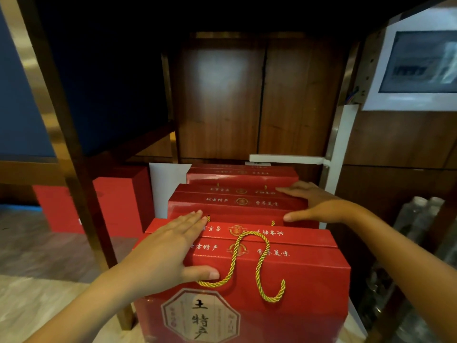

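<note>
Three red gift boxes stand in a row on the floor, one behind the other. The nearest red box has gold print and a gold rope handle lying loose across its top. My left hand lies flat on the left of that top, fingers straight, thumb beside the rope. My right hand rests with fingers spread on the right end of the middle red box, thumb down its near side. The far red box stands behind, untouched.
A wooden table leg rises just left of the boxes, with more red boxes behind it. A white board leans at the back left. Wooden cabinet doors close the back. Clear bottles stand at the right.
</note>
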### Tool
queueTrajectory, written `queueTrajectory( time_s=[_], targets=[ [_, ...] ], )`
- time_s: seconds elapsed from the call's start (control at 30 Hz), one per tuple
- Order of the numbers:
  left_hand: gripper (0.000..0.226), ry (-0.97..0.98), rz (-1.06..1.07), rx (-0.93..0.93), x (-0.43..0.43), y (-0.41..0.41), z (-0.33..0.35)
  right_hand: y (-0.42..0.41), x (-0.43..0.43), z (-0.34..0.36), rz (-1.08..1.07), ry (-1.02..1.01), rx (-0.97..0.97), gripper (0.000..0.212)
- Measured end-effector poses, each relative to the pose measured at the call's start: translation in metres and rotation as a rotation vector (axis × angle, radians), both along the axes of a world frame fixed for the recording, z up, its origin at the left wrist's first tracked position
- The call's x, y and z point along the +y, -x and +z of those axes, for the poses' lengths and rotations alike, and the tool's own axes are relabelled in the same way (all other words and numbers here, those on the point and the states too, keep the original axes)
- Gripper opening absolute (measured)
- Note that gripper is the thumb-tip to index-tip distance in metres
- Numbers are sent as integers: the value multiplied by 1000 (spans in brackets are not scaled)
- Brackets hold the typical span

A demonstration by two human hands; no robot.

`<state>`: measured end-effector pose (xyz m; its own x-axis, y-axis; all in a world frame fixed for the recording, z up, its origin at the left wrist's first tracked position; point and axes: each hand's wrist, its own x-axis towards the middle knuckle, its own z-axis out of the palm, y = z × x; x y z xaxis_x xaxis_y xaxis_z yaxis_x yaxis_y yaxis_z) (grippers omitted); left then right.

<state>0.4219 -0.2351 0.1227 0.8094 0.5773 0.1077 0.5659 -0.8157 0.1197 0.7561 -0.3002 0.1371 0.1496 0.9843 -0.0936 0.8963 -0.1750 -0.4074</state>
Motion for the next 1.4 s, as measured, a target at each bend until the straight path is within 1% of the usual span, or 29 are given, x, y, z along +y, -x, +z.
queueTrajectory(
  time_s=[0.07,0.17,0.3,0.4,0.43,0.5,0.53,0.57,0.6,0.63,0.67,0.7,0.73,0.8,0.83,0.87,0.9,0.93,0.97,1.03,1.07,1.1,1.17,1.2,1.3,1.4],
  targets=[
    [109,5,-2,5,0,-1,1,-1,0,2,10,16,7,105],
    [110,28,-15,22,1,1,2,-3,2,3,27,33,48,114],
    [114,60,-28,54,2,4,1,-4,4,2,40,56,63,114],
    [120,150,-35,88,2,3,8,-3,3,1,50,78,51,115],
    [123,185,-38,76,3,1,13,-4,3,1,58,92,44,116],
    [125,184,-31,-5,10,-10,21,-3,3,8,72,134,26,116],
    [121,167,-14,-54,17,-19,22,-2,3,13,76,148,29,113],
    [111,155,18,-81,25,-27,23,-3,4,19,69,149,54,108],
    [103,141,56,-70,33,-35,22,-4,6,26,55,127,86,100],
    [103,125,86,-44,40,-41,21,-7,10,32,31,84,125,94],
    [109,112,106,-9,47,-45,17,-11,15,37,-4,24,150,89],
    [110,117,127,27,52,-48,13,-16,22,41,-49,-29,163,86],
    [103,119,149,48,55,-49,10,-21,31,43,-96,-67,149,86],
    [93,116,162,38,56,-49,7,-29,48,45,-138,-50,105,92],
    [95,116,161,30,54,-48,7,-36,58,41,-145,-24,101,98],
    [104,105,151,30,53,-47,7,-38,66,37,-145,-3,102,105],
    [120,98,139,23,53,-46,6,-43,74,33,-147,18,111,109],
    [133,105,135,19,54,-46,6,-44,80,29,-142,35,119,108],
    [140,100,136,14,54,-45,5,-43,84,27,-130,40,129,100],
    [142,95,142,2,56,-45,3,-43,91,22,-93,57,125,80],
    [141,90,144,-5,56,-45,2,-44,94,20,-84,52,95,78],
    [140,79,143,-7,56,-46,1,-44,95,20,-73,37,61,81],
    [139,76,148,-7,57,-46,0,-48,95,18,-67,0,49,95],
    [138,83,148,-3,57,-46,0,-49,95,17,-68,-12,56,96],
    [130,94,147,18,57,-47,1,-51,92,13,-44,-49,43,80],
    [135,92,147,23,56,-48,3,-54,90,9,-24,-60,32,76]
  ],
)
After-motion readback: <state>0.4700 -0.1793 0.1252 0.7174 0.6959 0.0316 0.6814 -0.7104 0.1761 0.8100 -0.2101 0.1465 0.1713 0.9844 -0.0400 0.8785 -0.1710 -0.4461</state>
